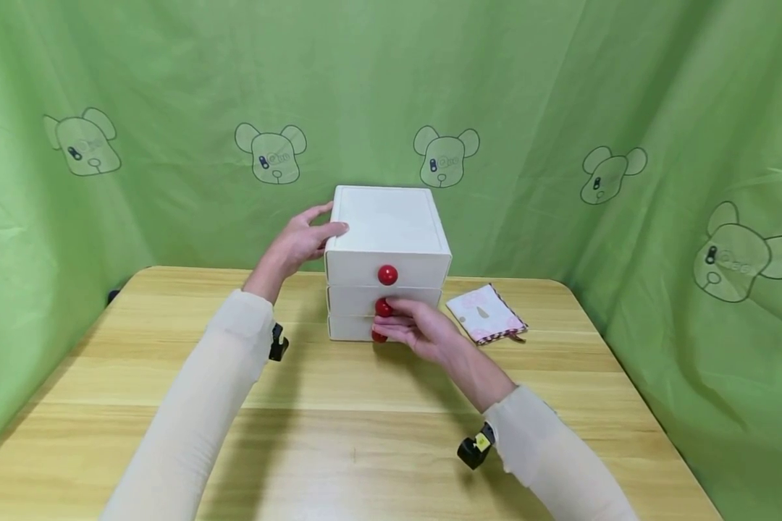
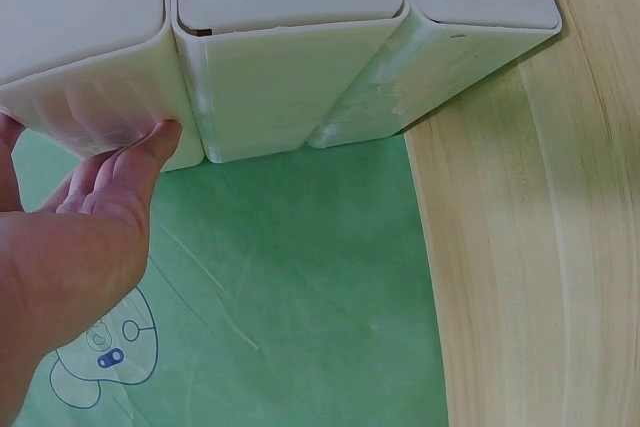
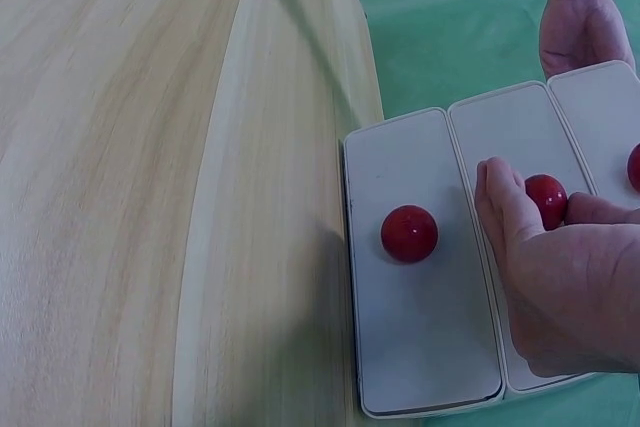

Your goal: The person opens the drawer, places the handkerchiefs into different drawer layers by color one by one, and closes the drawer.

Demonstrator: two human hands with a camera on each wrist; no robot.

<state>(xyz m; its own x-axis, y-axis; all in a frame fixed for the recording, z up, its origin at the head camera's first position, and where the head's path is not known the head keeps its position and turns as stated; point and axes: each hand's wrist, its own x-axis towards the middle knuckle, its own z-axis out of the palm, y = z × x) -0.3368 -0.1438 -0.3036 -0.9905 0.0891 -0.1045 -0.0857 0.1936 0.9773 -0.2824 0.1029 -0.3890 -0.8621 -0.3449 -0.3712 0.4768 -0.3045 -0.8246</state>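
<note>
A white three-drawer box (image 1: 391,217) with round red knobs stands at the back of the table. My left hand (image 1: 303,235) rests against its left side, thumb over the top edge. In the left wrist view the fingers (image 2: 125,172) lie along the side wall. My right hand (image 1: 426,329) is at the drawer fronts, its thumb and fingers on either side of the middle drawer's red knob (image 3: 547,200). Beside that hand shows the bottom drawer's knob (image 3: 409,234); the top drawer's knob (image 1: 387,275) is untouched. All three drawers look closed.
A folded white and pink cloth (image 1: 485,312) with a checked edge lies on the wooden table (image 1: 339,441), right of the box. A green curtain (image 1: 365,87) with bear-head prints hangs behind and at both sides.
</note>
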